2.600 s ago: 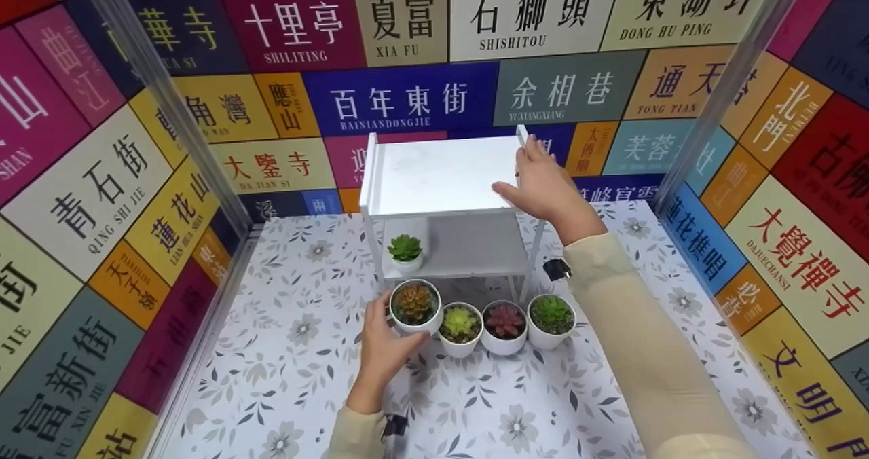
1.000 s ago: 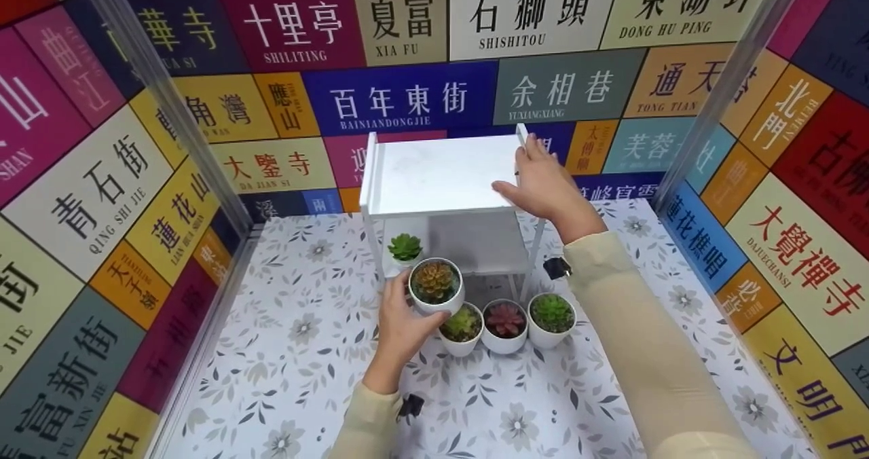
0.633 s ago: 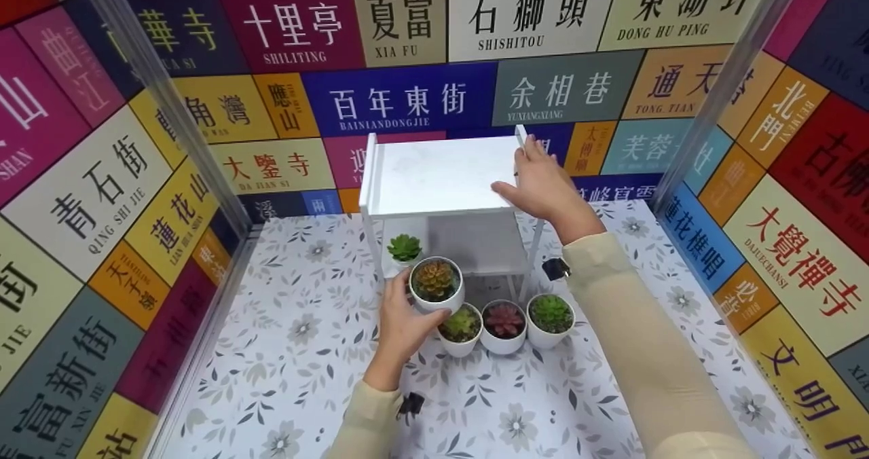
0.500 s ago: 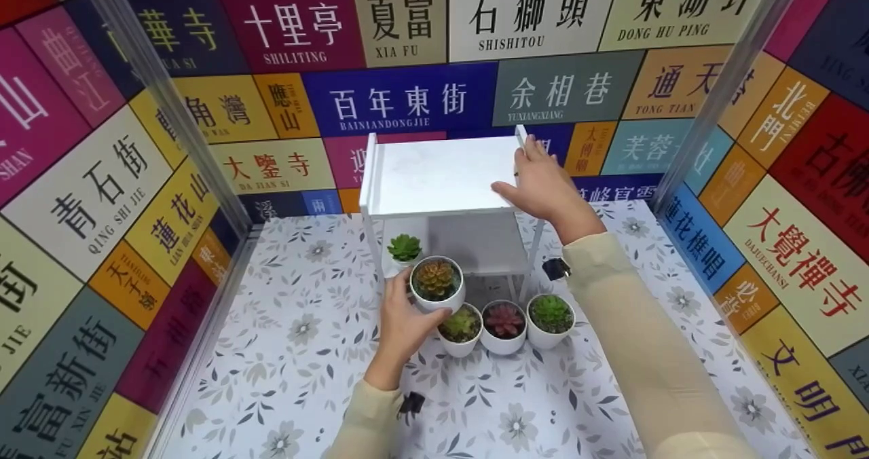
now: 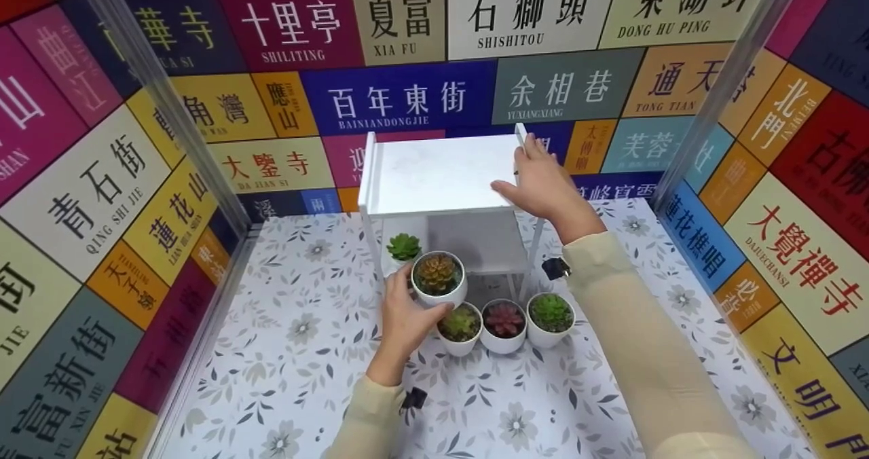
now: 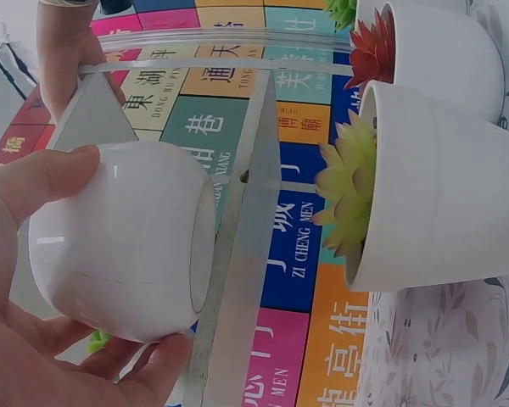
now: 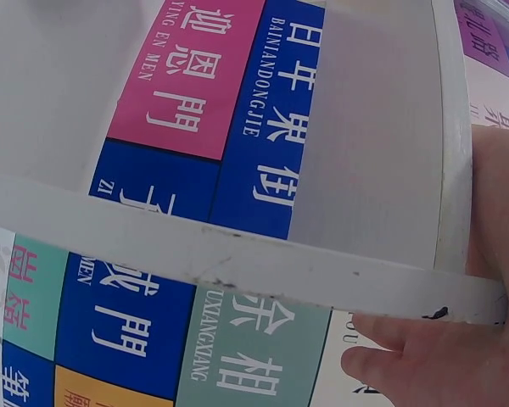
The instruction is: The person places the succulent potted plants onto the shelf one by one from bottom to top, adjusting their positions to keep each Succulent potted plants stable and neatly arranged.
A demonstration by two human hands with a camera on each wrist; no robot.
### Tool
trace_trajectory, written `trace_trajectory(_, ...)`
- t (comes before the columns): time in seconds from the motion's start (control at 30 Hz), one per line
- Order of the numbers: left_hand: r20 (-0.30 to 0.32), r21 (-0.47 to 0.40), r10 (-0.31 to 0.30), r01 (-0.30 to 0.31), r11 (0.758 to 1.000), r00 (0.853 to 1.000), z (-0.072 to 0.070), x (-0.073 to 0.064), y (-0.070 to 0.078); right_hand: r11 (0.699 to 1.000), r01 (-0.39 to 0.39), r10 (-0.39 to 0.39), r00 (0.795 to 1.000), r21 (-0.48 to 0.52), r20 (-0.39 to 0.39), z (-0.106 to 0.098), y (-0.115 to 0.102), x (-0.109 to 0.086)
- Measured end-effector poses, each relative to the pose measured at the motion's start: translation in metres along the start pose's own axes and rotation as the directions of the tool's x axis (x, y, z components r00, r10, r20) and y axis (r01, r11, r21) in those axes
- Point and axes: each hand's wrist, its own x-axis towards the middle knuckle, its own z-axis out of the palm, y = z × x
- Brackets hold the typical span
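My left hand (image 5: 406, 316) holds a white pot with an orange-brown succulent (image 5: 438, 273), thumb on one side and fingers on the other. The pot is raised at the front of a small white two-tier shelf rack (image 5: 441, 174), near its lower shelf. In the left wrist view, the white pot (image 6: 127, 242) is between thumb and fingertips. My right hand (image 5: 543, 180) grips the rack's upper right side, thumb over the top shelf. The right wrist view shows that hand (image 7: 458, 356) around the rack's frame corner. A green succulent (image 5: 404, 247) stands on the lower shelf's left end, its pot partly hidden.
Before the rack stand three white pots in a row: a yellow-green succulent (image 5: 460, 324), a red succulent (image 5: 504, 318) and another green succulent (image 5: 550, 311). A floral cloth (image 5: 299, 377) covers the table. Walls of colourful printed signs (image 5: 400, 99) enclose the back and sides.
My left hand has lifted the orange-brown succulent from the left of the row, bringing it up and right towards the lower shelf. My right hand stays on the rack.
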Motion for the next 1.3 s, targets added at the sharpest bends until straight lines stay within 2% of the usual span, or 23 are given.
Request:
trace_trajectory(0.3, 0.001, 0.019, -0.025, 0.025, 1.000, 1.000, -0.001, 0.004, 0.003, 1.000, -0.002, 0.002, 1.000, 0.010, -0.004, 0.001, 0.000, 0.001)
trace_trajectory(0.53, -0.011, 0.012, -0.018, 0.018, 1.000, 1.000, 0.000, 0.004, 0.005, 1.000, -0.003, 0.003, 1.000, 0.011, -0.003, 0.001, 0.000, 0.000)
trace_trajectory(1.0, -0.068, 0.048, -0.017, 0.020, 0.999, 0.998, 0.013, 0.004, 0.005, 0.999, -0.019, 0.019, 1.000, 0.026, -0.004, -0.001, 0.000, 0.000)
trace_trajectory(1.13, -0.091, 0.040, -0.006, 0.009, 0.999, 0.996, 0.016, 0.003, 0.005, 0.999, -0.024, 0.024, 1.000, 0.034, -0.005, 0.000, 0.000, 0.000)
trace_trajectory(1.3, -0.094, 0.005, -0.030, 0.031, 1.000, 0.995, 0.019, 0.003, 0.005, 0.999, -0.022, 0.022, 1.000, 0.035, -0.011, 0.000, 0.001, 0.001)
